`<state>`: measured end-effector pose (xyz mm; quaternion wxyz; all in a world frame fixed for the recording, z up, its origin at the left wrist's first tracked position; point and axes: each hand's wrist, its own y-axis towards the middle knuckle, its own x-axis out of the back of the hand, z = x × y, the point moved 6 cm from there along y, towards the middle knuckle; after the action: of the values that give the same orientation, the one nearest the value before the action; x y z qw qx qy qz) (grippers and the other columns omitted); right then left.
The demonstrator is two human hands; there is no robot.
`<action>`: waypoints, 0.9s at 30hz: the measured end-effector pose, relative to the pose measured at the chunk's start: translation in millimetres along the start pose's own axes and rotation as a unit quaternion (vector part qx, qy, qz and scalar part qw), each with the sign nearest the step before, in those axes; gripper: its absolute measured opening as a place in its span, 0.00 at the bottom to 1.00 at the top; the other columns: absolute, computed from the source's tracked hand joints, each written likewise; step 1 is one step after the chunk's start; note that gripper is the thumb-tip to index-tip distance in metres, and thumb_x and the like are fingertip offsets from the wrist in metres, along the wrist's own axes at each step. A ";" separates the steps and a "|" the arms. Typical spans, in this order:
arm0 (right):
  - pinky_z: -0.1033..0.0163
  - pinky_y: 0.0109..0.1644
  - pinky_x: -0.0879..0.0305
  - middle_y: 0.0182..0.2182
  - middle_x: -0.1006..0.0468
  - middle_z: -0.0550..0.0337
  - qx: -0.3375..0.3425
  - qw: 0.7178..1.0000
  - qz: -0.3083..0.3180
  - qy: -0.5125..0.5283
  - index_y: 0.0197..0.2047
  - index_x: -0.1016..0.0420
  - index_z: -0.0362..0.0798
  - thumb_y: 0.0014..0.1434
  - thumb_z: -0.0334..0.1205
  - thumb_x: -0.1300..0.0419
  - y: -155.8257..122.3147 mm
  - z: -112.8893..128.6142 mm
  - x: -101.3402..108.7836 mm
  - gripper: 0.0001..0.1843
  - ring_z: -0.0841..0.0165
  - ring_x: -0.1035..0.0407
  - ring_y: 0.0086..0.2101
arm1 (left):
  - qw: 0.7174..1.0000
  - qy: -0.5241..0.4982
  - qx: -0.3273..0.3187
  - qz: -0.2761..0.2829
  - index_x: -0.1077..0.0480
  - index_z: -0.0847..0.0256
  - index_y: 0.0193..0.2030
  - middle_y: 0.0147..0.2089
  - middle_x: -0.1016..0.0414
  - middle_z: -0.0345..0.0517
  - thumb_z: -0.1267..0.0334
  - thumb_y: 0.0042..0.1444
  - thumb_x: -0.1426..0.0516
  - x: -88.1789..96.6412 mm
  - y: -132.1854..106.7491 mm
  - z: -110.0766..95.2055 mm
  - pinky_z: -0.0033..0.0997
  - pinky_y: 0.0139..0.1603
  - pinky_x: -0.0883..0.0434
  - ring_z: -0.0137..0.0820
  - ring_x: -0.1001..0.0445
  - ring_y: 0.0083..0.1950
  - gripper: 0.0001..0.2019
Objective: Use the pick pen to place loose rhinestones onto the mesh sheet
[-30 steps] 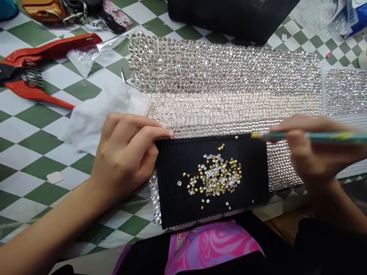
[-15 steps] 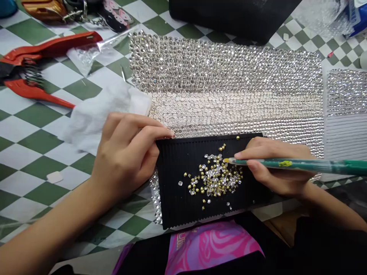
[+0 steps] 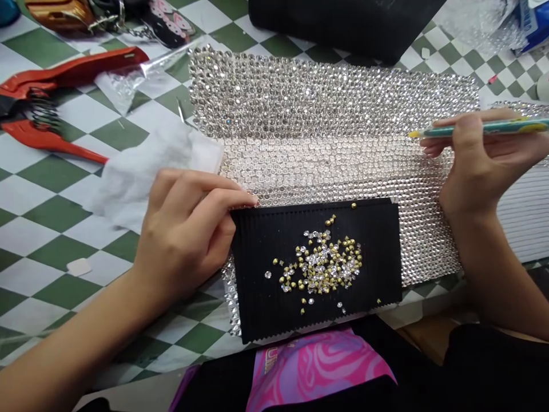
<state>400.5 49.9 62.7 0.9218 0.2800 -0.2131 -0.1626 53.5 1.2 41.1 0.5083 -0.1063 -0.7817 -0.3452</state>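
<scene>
Checkered tablecloth [image 3: 55, 252]: was partly covered by the work.
Rhinestone sheet [image 3: 334, 97]: was overlapped by the tray.
Black tray [image 3: 380, 252]: was touched at its upper left corner by the left hand [image 3: 184, 229], curled; whether it was gripped cannot be told.
Pencil [image 3: 508, 127]: was gripped by the right hand [image 3: 476, 157], its tip above the sheet.
Loose stones [image 3: 326, 266]: were heaped mid-tray.

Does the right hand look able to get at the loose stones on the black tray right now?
Probably yes: the right hand, holding the pen, is beyond and right of the stones, and nothing visible covers them. The left hand is at a corner of the tray, away from them.
</scene>
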 end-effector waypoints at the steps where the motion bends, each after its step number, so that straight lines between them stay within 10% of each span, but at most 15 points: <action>1: 0.68 0.26 0.27 0.28 0.19 0.65 -0.001 1.000 -0.005 -0.003 0.32 0.32 0.46 0.63 0.33 0.33 -1.1 1.0 0.4 0.11 0.76 0.26 0.23 | 1.000 0.000 -0.004 -0.005 0.28 0.57 0.47 0.46 0.26 0.40 0.76 0.61 0.46 0.7 0.2 -0.1 0.30 0.54 0.32 0.26 0.32 0.48 0.13; 12: 0.67 0.28 0.25 0.27 0.19 0.63 0.000 1.000 0.001 -0.026 0.32 0.26 0.44 0.63 0.32 0.33 -2.4 1.8 0.7 0.08 0.74 0.25 0.24 | 1.000 -0.002 -0.019 -0.014 0.28 0.58 0.45 0.45 0.26 0.41 0.78 0.58 0.45 -0.1 3.7 -1.1 0.31 0.54 0.33 0.27 0.32 0.47 0.13; 17: 0.66 0.31 0.22 0.30 0.19 0.63 0.046 0.998 0.026 -0.035 0.35 0.20 0.46 0.66 0.31 0.37 -16.1 41.8 -8.0 0.06 0.75 0.24 0.27 | 1.000 0.002 -0.019 -0.011 0.28 0.58 0.45 0.45 0.25 0.41 0.78 0.58 0.45 -0.2 2.9 -3.1 0.30 0.54 0.33 0.27 0.32 0.47 0.13; 27: 0.72 0.23 0.33 0.27 0.18 0.63 0.030 0.923 0.379 -0.062 0.40 0.19 0.49 0.68 0.34 0.41 -56.2 113.8 -57.4 0.08 0.76 0.25 0.25 | 1.000 0.010 -0.023 -0.014 0.29 0.57 0.46 0.45 0.26 0.41 0.78 0.59 0.45 1.3 3.7 -3.5 0.30 0.53 0.32 0.27 0.32 0.47 0.13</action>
<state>286.2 -21.3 98.1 0.8908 0.1951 -0.3644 0.1887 57.3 1.4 44.7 0.5085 -0.1036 -0.7699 -0.3714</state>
